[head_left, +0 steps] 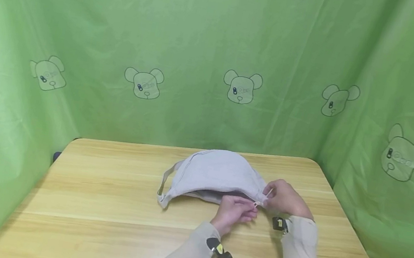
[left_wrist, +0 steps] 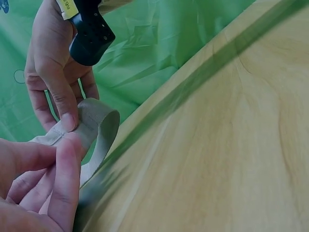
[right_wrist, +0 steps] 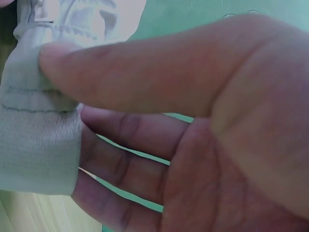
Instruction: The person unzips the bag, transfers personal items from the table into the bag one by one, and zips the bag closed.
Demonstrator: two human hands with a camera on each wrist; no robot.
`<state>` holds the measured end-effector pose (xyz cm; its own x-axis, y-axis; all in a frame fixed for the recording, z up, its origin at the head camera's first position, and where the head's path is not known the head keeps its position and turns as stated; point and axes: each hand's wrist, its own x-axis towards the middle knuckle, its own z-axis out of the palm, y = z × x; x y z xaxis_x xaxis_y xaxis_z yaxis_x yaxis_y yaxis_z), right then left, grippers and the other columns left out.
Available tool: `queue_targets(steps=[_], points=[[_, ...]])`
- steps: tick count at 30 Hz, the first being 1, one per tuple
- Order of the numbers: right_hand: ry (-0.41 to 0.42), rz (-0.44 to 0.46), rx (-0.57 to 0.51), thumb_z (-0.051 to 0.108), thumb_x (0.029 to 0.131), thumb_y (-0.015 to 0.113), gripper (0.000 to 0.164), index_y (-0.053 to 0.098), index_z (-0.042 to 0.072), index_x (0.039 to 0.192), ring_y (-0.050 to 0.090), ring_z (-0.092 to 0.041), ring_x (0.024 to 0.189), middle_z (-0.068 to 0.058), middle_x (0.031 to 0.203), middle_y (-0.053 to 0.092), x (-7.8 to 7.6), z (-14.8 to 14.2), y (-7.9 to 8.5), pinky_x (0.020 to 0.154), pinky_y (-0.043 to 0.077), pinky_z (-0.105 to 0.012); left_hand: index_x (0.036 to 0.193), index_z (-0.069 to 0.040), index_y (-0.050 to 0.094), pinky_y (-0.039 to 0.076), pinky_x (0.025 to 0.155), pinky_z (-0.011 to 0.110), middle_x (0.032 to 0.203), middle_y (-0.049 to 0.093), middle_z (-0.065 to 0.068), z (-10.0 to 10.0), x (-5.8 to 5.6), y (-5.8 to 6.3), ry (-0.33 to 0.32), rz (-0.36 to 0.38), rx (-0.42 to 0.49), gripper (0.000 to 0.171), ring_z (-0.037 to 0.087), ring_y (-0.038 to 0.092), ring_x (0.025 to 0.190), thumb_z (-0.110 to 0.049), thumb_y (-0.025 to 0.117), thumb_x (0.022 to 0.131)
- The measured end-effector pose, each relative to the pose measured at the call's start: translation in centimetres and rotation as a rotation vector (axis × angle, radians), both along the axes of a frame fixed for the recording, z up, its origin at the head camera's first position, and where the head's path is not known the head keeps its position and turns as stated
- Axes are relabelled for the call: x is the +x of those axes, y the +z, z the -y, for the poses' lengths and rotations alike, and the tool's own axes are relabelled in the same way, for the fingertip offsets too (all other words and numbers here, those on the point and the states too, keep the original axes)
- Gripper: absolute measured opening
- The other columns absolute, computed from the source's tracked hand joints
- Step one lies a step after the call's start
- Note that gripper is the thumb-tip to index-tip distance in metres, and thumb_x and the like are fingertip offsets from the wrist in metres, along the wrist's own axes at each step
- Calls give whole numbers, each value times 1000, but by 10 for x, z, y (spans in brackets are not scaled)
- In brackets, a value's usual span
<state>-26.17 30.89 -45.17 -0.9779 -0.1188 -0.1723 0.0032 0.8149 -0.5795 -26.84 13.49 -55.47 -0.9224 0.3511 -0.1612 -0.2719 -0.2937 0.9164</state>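
A pale grey crescent-shaped shoulder bag [head_left: 220,170] lies on the wooden table, its front zipper opening [head_left: 216,193] gaping dark towards me. At the opening's right end, my left hand [head_left: 234,212] pinches the small light zipper pull [head_left: 256,204] between thumb and finger. Just beyond it, my right hand [head_left: 287,199] grips the bag's right end tab, where the strap joins. In the right wrist view the thumb presses on this stitched tab [right_wrist: 34,87], with the woven strap [right_wrist: 38,150] hanging below and fingers behind. The strap [left_wrist: 108,130] loops beside both hands in the left wrist view.
The wooden table [head_left: 98,238] has its back edge close behind the bag. Green curtains [head_left: 209,20] printed with bear heads enclose the back and both sides. Each wrist carries a small black camera, such as the one on the left sleeve [head_left: 224,257].
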Motion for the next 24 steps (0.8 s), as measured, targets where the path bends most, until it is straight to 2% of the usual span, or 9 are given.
queue_targets(steps=[4,13,24], points=[[5,-17,5,2,76,77,34,70,-5,109,66,-26,86,-17,95,72,0,-2,0,79,61,-43,100,7,76,64,61,22,88,78,24,-1,0,2,4,-7,1,14,11,73,62,-1,75,88],[5,-30,-13,2,76,75,33,72,-5,109,66,-24,82,-15,92,72,-1,-4,-2,73,59,-36,99,7,77,62,57,19,85,78,22,1,0,7,28,-26,-23,13,9,70,60,-1,76,88],[21,-65,-6,0,79,74,27,73,-4,105,65,-22,77,-13,87,72,-3,-3,-4,68,57,-32,96,7,77,61,56,19,85,78,22,2,-4,5,59,-53,-30,12,8,69,60,0,76,87]])
